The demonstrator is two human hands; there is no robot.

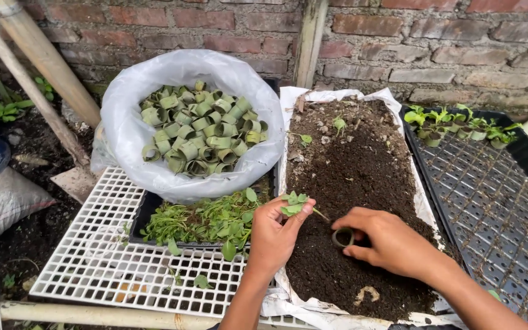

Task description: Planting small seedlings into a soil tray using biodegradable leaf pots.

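Many leaf rings (197, 131) fill bag (123, 116).

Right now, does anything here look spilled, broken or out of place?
Nothing looks spilled or broken. One small oddity: a pale, curled scrap lies on the dark soil, near the right hand that holds a leaf ring. I cannot tell what it is.

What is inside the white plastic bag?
The bag holds a heap of green leaf rings, rolled into small cups. Only the top layer shows; whatever lies deeper in the bag is covered.
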